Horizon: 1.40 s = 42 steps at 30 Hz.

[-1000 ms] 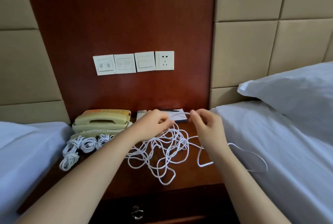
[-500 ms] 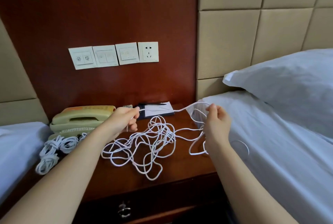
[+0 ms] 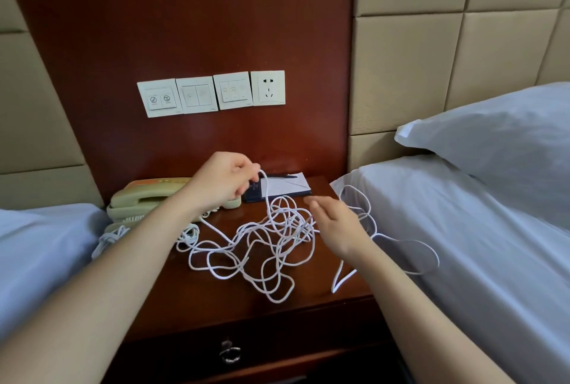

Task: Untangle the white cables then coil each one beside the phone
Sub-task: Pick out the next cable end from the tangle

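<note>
White cable (image 3: 288,223) between left fingers (image 3: 246,168)

One beige corded telephone (image 3: 148,198). One loose tangle of white cable (image 3: 271,235). At least two small coiled white cable bundles (image 3: 108,238), partly behind an arm. Three white wall switch plates (image 3: 159,98), one white wall socket (image 3: 267,88). One white pillow (image 3: 493,143). Two hands: left hand (image 3: 225,183), right hand (image 3: 339,226).

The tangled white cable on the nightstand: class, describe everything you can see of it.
The tangled white cable is thin, round and flexible-looking. It sprawls in many overlapping loops across the dark wooden nightstand. The left hand pinches one strand, lifted above the heap; the open right hand hovers at its right side. Loops trail onto the white bed sheet on the right.
</note>
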### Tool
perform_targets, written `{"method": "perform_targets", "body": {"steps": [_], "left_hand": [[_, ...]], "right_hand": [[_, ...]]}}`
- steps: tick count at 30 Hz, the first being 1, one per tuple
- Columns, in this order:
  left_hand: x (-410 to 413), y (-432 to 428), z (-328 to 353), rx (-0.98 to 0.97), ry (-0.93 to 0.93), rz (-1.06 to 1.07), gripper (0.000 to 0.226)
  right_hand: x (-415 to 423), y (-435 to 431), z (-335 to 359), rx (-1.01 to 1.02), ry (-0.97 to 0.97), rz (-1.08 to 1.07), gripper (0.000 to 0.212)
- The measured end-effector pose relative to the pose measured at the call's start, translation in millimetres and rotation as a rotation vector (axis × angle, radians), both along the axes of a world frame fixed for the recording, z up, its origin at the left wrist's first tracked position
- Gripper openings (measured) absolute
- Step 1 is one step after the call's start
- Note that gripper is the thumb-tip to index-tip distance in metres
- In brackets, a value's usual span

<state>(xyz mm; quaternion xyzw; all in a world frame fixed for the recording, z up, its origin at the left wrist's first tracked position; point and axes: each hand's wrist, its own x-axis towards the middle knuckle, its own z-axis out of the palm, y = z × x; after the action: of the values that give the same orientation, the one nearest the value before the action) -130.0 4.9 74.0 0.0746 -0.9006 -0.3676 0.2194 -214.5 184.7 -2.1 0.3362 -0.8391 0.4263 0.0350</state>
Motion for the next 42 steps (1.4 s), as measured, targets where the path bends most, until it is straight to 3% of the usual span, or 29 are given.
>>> {"method": "perform_targets", "body": {"steps": [2, 6, 10, 14, 19, 22, 28, 29, 31, 32, 34, 37, 42], "left_hand": [[1.5, 11.8, -1.9, -0.122, -0.042, -0.032, 0.027], [7.5, 26.8, -9.6, -0.185, -0.057, -0.129, 0.030], [17.1, 20.0, -20.5, -0.227, -0.009, -0.144, 0.036], [23.5, 2.8, -35.3, -0.375, -0.137, -0.080, 0.038], [26.1, -34.5, -53.4, -0.109, -0.102, 0.019, 0.037], [28.0, -49.7, -62.3, -0.073, -0.095, 0.075, 0.041], [29.1, -53.5, -57.1, -0.013, -0.077, 0.171, 0.042], [30.0, -50.3, -54.1, 0.106, -0.054, 0.182, 0.039], [33.6, -42.7, -47.1, 0.519, 0.034, 0.130, 0.037], [35.7, -38.6, -43.1, 0.721, 0.082, 0.061, 0.039], [39.3, -28.9, -37.5, 0.949, 0.108, -0.069, 0.039], [46.0, -9.8, -35.0, 0.994, 0.053, -0.166, 0.033], [58.8, 17.1, -42.5, 1.020, 0.046, -0.214, 0.031]], "right_hand": [[11.7, -4.8, 4.9, -0.057, 0.120, 0.100, 0.038], [27.4, -15.5, 8.5, -0.372, -0.130, 0.352, 0.034], [26.5, -17.5, 9.8, -0.511, -0.174, 0.297, 0.040], [18.2, -12.0, 13.5, -0.699, -0.320, 0.144, 0.039], [0.3, -6.8, 11.6, -0.909, -0.439, -0.074, 0.041], [-7.1, -0.3, 11.4, -0.997, -0.493, -0.213, 0.042], [-13.1, 2.8, 6.8, -0.885, -0.422, -0.396, 0.041], [-16.0, 4.1, 4.7, -0.830, -0.361, -0.423, 0.039], [-23.0, 8.6, -0.9, -0.625, -0.173, -0.439, 0.033], [-25.0, 10.8, -3.4, -0.470, -0.086, -0.435, 0.029], [-21.9, 12.1, -5.3, -0.143, 0.029, -0.392, 0.025], [-11.1, 7.0, -7.4, 0.103, 0.097, -0.215, 0.025], [16.8, -4.4, -3.5, -0.023, 0.157, 0.068, 0.032]]}}
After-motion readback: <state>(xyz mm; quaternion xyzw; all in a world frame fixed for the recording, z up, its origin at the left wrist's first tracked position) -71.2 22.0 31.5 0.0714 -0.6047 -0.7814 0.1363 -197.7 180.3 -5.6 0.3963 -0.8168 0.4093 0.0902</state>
